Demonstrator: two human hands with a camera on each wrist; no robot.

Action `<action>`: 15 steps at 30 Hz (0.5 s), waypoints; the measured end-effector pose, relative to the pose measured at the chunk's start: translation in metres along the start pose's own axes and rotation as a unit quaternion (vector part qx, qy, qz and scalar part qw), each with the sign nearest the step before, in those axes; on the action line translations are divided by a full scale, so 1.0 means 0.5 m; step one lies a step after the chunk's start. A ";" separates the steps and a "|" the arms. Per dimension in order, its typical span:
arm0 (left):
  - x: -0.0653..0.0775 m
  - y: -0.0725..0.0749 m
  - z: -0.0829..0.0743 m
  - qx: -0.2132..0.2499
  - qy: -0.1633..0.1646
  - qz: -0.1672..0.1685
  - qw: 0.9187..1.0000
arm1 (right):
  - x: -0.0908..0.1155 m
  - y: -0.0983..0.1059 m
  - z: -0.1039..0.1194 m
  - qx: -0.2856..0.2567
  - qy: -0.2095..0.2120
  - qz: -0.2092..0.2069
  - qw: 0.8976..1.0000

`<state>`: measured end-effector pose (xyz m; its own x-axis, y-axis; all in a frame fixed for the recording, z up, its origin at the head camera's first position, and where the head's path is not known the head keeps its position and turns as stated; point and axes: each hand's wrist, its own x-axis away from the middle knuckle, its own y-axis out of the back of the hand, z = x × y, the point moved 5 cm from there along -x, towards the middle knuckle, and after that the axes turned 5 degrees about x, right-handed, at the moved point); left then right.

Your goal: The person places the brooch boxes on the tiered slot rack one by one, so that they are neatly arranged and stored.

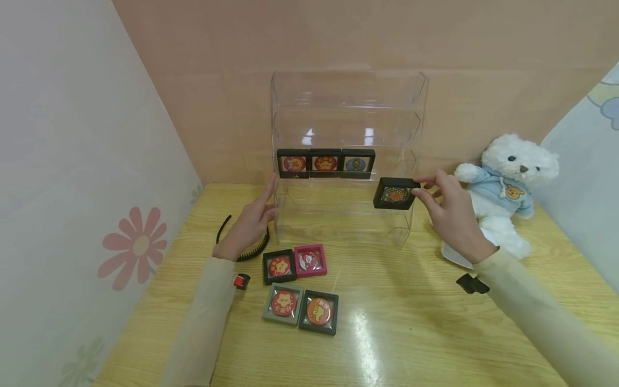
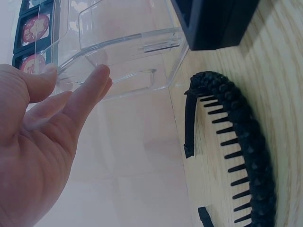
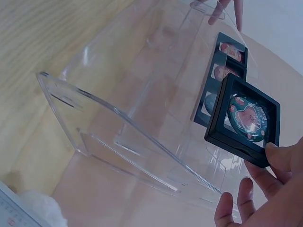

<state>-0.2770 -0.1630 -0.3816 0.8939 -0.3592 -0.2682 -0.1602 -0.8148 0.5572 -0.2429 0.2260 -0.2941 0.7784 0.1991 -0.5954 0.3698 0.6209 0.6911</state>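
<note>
A clear acrylic tiered display rack (image 1: 348, 107) stands at the back of the table. My right hand (image 1: 450, 215) pinches the edge of a black-framed badge (image 1: 395, 194) between thumb and fingers, in front of the rack's right side. In the right wrist view this framed badge (image 3: 248, 118) has a dark green rim and a pinkish picture. My left hand (image 1: 246, 226) has its fingers extended along the rack's left side and touches it. Three black-framed badges (image 1: 325, 163) stand side by side on a middle tier, from its left end.
Several framed badges lie on the table: a black one (image 1: 279, 266), a pink one (image 1: 310, 260), a grey-green one (image 1: 283, 303) and a dark one (image 1: 319, 312). A black toothed headband (image 2: 251, 137) lies by my left hand. A white teddy bear (image 1: 515, 188) sits at right.
</note>
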 end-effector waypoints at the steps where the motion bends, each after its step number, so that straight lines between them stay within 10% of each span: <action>1: 0.000 0.000 0.001 0.000 0.001 0.000 1.000 | -0.006 0.001 -0.002 -0.001 -0.002 -0.001 1.000; 15: 0.000 -0.001 0.003 -0.010 -0.004 -0.002 1.000 | -0.065 0.012 -0.007 0.001 -0.013 -0.021 1.000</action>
<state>-0.2774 -0.1632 -0.3830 0.8914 -0.3595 -0.2760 -0.1484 -0.8068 0.5718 -0.2678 0.2258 -0.2718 0.7752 0.1524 -0.6131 0.4043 0.6261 0.6667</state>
